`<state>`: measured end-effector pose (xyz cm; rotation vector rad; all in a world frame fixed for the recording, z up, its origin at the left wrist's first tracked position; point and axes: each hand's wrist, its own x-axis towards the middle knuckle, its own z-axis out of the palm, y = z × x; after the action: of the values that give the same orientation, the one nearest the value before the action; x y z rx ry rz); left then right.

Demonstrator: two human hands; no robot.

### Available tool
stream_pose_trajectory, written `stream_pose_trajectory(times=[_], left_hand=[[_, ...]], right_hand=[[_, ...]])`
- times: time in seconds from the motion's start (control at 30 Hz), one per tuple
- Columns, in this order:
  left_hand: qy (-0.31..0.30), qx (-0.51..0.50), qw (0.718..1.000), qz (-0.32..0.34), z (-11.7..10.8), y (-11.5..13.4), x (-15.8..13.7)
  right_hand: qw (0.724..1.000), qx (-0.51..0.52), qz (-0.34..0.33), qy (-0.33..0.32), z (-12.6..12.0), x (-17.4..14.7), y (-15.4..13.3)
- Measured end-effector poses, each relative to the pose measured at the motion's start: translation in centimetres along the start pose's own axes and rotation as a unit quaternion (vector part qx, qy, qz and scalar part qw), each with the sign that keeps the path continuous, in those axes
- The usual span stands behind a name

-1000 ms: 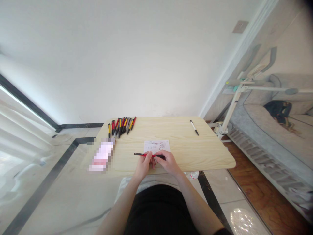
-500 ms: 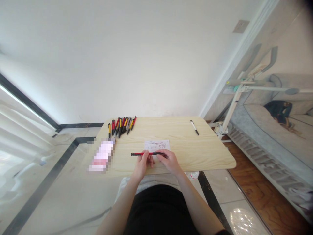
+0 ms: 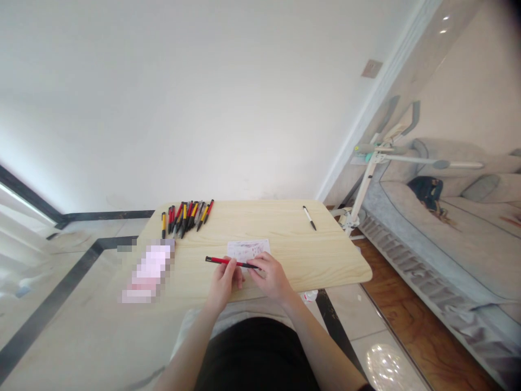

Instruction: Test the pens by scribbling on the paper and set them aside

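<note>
A red and black pen point(image 3: 222, 261) lies crosswise between my two hands, a little above the near side of the table. My left hand point(image 3: 225, 279) pinches it around the middle of its red barrel. At the dark tip end, the fingers of my right hand point(image 3: 268, 276) close on it. Just behind the pen is a small sheet of paper point(image 3: 249, 247) covered with scribbled marks; my right hand hides part of its near edge.
Several red, yellow and grey pens point(image 3: 185, 217) lie bunched at the table's back left. A white pen point(image 3: 309, 217) lies at the back right of the wooden table point(image 3: 325, 260). A blurred pinkish item point(image 3: 148, 269) is at the left edge. A sofa point(image 3: 407, 217) stands right.
My view has turned slightly to the right, so everything sits further left. The pen now tilts down a little toward its tip; both hands still hold it.
</note>
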<state>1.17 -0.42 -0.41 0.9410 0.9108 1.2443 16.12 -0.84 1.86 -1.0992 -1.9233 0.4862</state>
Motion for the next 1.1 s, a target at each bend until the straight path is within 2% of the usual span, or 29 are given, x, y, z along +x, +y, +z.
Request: stream_pose_trajectory(times=[0.17, 0.3, 0.47, 0.6, 0.77, 0.93, 1.1], left_hand=[[-0.002, 0.026, 1.0, 0.009, 0.1, 0.2, 0.0], [-0.003, 0.037, 0.999, 0.003, 0.2, 0.4, 0.0], [-0.023, 0.068, 0.997, -0.005, 0.3, 0.6, -0.1], [-0.033, 0.056, 0.998, 0.002, 0.2, 0.8, -0.1], [-0.047, 0.044, 0.998, 0.014, 0.2, 0.8, -0.1], [-0.054, 0.038, 0.998, 0.009, 0.0, 0.5, -0.1], [-0.059, 0.036, 0.998, 0.005, 0.0, 0.5, 0.0]], right_hand=[[0.99, -0.114, -0.052, -0.062, -1.2, 0.1, -0.1], [0.976, -0.164, -0.094, -0.103, -1.6, 0.0, 0.0], [0.973, -0.176, -0.111, -0.099, -2.3, 0.0, 0.9], [0.981, -0.173, -0.065, -0.053, -4.0, 0.5, 3.1], [0.979, -0.204, 0.009, 0.013, -7.4, 1.4, 7.3], [0.955, -0.285, 0.077, 0.04, -10.4, 1.7, 11.3], [0.926, -0.353, 0.131, 0.036, -11.7, 1.8, 13.3]])
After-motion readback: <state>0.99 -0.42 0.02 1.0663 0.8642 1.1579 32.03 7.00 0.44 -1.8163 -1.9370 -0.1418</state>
